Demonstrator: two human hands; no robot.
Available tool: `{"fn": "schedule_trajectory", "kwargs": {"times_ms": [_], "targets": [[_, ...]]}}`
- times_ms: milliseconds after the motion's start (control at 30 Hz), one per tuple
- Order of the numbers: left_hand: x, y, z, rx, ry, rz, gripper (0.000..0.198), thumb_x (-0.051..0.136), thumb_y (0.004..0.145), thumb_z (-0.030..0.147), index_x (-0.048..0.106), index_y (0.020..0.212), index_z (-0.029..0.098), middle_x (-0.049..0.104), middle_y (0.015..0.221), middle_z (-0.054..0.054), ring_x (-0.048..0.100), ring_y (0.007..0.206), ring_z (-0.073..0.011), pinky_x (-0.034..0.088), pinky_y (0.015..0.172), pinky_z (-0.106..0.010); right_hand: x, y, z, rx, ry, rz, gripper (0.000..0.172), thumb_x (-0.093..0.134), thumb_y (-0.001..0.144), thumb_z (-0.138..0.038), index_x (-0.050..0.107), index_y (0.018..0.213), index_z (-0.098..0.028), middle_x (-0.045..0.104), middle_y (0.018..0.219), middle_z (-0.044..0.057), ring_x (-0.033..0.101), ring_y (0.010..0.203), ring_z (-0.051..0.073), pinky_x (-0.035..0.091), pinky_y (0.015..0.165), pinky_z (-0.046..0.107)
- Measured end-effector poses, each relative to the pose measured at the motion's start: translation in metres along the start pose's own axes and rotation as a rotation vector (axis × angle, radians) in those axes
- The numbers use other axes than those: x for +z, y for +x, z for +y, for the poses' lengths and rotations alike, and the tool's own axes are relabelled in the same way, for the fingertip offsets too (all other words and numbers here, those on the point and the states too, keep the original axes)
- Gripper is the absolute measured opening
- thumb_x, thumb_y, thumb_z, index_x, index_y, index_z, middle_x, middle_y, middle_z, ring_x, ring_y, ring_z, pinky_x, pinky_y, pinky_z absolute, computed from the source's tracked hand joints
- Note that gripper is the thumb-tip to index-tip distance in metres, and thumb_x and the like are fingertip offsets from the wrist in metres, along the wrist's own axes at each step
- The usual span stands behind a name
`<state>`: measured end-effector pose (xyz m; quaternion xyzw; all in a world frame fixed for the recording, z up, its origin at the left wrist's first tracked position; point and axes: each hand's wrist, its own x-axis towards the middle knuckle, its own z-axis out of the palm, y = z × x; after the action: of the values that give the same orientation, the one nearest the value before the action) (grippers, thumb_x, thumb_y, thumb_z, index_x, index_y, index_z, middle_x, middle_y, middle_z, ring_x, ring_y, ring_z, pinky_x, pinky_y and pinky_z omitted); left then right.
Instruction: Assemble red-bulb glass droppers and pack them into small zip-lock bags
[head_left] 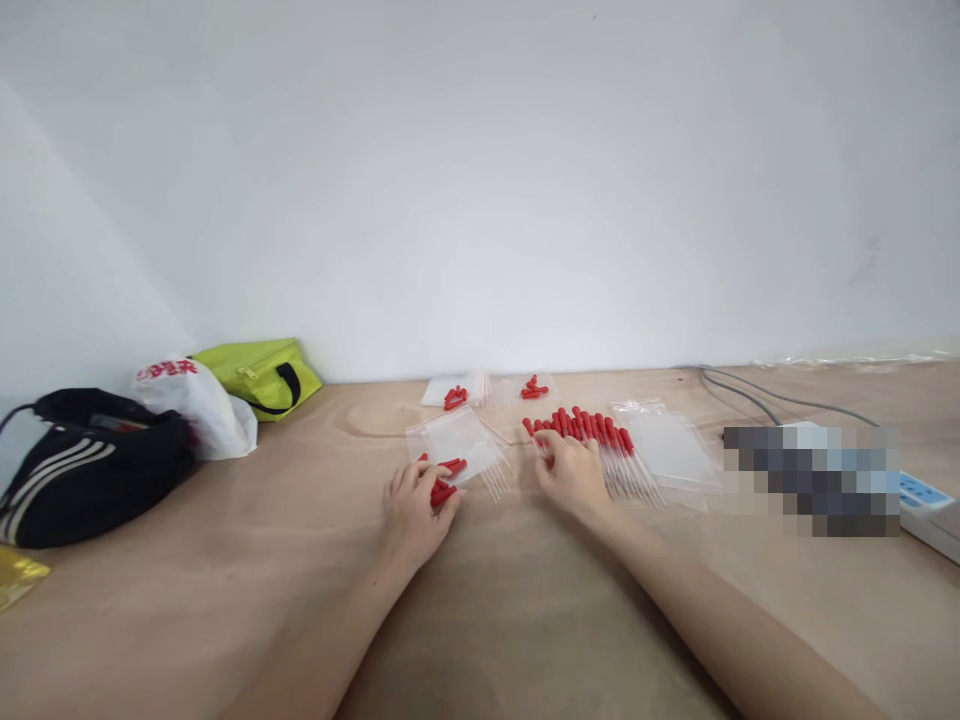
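My left hand (412,510) rests on the wooden table (225,590) with its fingers curled around a few red-bulbed droppers (448,478) that lie beside a clear zip bag (454,440). My right hand (570,470) lies on a row of several red-bulbed glass droppers (600,445), with its fingertips closed on the bulb of one at the row's left end. A stack of clear zip bags (671,448) lies just right of that row. Two more filled bags with red droppers (495,390) sit further back near the wall.
A black striped bag (90,465), a white plastic bag (195,405) and a lime green pouch (259,375) stand at the left by the wall. A white power strip (926,505) with grey cables (757,400) lies at the right. A blurred object lies beside the strip.
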<state>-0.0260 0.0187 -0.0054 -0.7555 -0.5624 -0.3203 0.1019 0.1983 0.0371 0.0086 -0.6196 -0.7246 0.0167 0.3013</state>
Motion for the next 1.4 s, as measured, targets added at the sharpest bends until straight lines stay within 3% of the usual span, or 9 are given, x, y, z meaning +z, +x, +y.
{"fn": "schedule_trajectory", "kwargs": {"times_ms": [233,367,633,867,1033,1200,1400], "targets": [[0.001,0.000,-0.003,0.000,-0.016,-0.074,0.008,0.061,0.072,0.026,0.058,0.075,0.019,0.055,0.080,-0.004,0.053,0.086,-0.0249,0.042,0.074,-0.037,0.016,0.007,-0.008,-0.034,-0.211,-0.096,0.016,0.046,0.074,-0.018,0.060,0.081,-0.016,0.066,0.077,0.007,0.056,0.078,0.020,0.020,0.069,0.033],[0.004,0.001,-0.005,0.039,-0.013,-0.060,0.006,0.056,0.077,0.022,0.059,0.072,0.019,0.056,0.078,-0.004,0.054,0.085,-0.0244,0.043,0.072,-0.036,0.016,0.006,-0.013,-0.036,-0.199,-0.101,0.022,0.042,0.080,-0.024,0.063,0.075,-0.018,0.065,0.083,0.008,0.054,0.082,0.020,0.020,0.070,0.034],[0.004,0.002,-0.001,0.211,-0.154,0.064,0.017,0.041,0.087,0.028,0.053,0.079,0.019,0.061,0.078,-0.003,0.055,0.076,-0.0195,0.044,0.075,-0.036,0.030,0.019,-0.046,0.120,-0.180,-0.166,0.021,0.046,0.078,-0.022,0.062,0.091,-0.016,0.066,0.086,0.010,0.055,0.085,0.022,0.023,0.072,0.033],[0.008,-0.002,0.001,0.225,-0.240,0.076,0.020,0.038,0.089,0.033,0.051,0.086,0.019,0.063,0.076,-0.003,0.061,0.071,-0.0169,0.049,0.063,-0.029,0.036,0.017,-0.055,0.111,-0.213,-0.177,0.024,0.044,0.074,-0.007,0.058,0.094,-0.007,0.063,0.090,0.017,0.055,0.085,0.025,0.025,0.071,0.035],[0.008,-0.004,0.003,0.259,-0.300,0.054,0.024,0.037,0.090,0.034,0.052,0.101,0.019,0.064,0.092,-0.006,0.063,0.082,-0.0166,0.050,0.069,-0.028,0.023,-0.004,-0.033,0.015,-0.190,-0.134,0.028,0.040,0.077,-0.007,0.058,0.099,-0.012,0.059,0.097,0.014,0.050,0.091,0.026,0.026,0.073,0.035],[0.005,-0.005,0.015,0.308,-0.349,-0.004,0.021,0.039,0.089,0.026,0.058,0.094,0.019,0.063,0.087,-0.005,0.060,0.084,-0.0159,0.049,0.071,-0.027,0.005,-0.043,0.012,-0.294,0.101,0.081,0.024,0.037,0.081,-0.009,0.056,0.094,-0.015,0.057,0.084,0.007,0.051,0.080,0.017,0.029,0.078,0.034],[0.006,-0.008,0.030,0.345,-0.351,-0.086,0.017,0.045,0.087,0.027,0.060,0.089,0.019,0.066,0.082,-0.003,0.059,0.078,-0.0182,0.046,0.073,-0.034,-0.010,-0.065,0.026,-0.381,0.236,0.038,0.019,0.038,0.086,-0.014,0.055,0.091,-0.019,0.058,0.081,0.003,0.053,0.079,0.014,0.029,0.080,0.034]]}}
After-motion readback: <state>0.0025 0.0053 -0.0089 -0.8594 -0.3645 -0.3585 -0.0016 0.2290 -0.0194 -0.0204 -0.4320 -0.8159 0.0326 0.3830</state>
